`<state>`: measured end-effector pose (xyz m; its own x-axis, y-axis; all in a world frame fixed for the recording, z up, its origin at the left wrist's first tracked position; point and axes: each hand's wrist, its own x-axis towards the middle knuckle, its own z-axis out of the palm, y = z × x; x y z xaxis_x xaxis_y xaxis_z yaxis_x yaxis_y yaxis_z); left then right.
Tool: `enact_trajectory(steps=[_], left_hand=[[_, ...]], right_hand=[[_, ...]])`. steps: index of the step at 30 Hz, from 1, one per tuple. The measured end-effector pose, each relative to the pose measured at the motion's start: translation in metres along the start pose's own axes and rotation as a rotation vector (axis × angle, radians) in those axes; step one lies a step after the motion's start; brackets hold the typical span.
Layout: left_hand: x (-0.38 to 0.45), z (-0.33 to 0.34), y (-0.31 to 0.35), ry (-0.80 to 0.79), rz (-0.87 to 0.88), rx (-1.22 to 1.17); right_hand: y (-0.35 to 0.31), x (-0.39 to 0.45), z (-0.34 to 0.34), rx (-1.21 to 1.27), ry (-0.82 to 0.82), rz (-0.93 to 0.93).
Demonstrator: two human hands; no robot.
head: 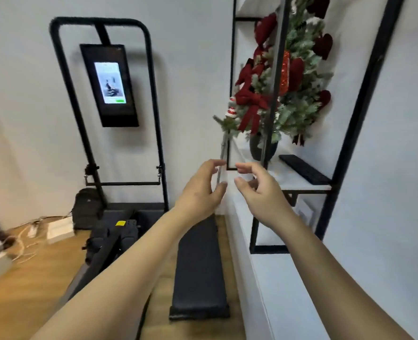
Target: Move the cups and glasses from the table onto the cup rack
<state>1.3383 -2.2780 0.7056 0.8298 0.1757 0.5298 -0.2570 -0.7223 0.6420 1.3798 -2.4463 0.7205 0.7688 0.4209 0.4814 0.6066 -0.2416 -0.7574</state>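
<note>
Two hands (left (pixel 198 192), right (pixel 259 192)), contents unclear

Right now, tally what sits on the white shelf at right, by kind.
Decorated evergreen arrangement in a dark pot: 1
Black keyboard: 1
Cups or glasses: 0 clearly visible
Total: 2
Both hands hover in front of the shelf.

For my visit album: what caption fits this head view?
Both hands, left hand and right hand, reach toward a shelf holding a decorated tree; no cups visible.
</note>
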Motion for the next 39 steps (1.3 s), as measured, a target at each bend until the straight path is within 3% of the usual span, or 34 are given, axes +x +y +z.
enact_trajectory(steps=[8,14,20,25,32,39], left_hand=[[-0.234,-0.214,-0.060,0.297,-0.323,0.181],[-0.450,-0.356,-0.050,0.522,-0.600,0.342],[-0.624,-0.447,-0.019,0.744,-0.828,0.483],[-0.721,-0.504,-0.009,0.894,-0.951,0.547],[-0.792,-0.590,-0.063,0.906,-1.029,0.576],[-0.819,-0.717,-0.168,0.769,-1.044,0.494]], right_hand=[[-0.135,-0.111,0.222,0.252,-0.381,-0.126],[-0.255,-0.247,0.365,0.387,-0.667,-0.206],[-0.361,-0.366,0.474,0.480,-0.942,-0.334],[-0.428,-0.436,0.543,0.514,-1.063,-0.386],[-0.496,-0.484,0.657,0.510,-1.077,-0.416],[-0.555,-0.467,0.791,0.469,-1.055,-0.268]])
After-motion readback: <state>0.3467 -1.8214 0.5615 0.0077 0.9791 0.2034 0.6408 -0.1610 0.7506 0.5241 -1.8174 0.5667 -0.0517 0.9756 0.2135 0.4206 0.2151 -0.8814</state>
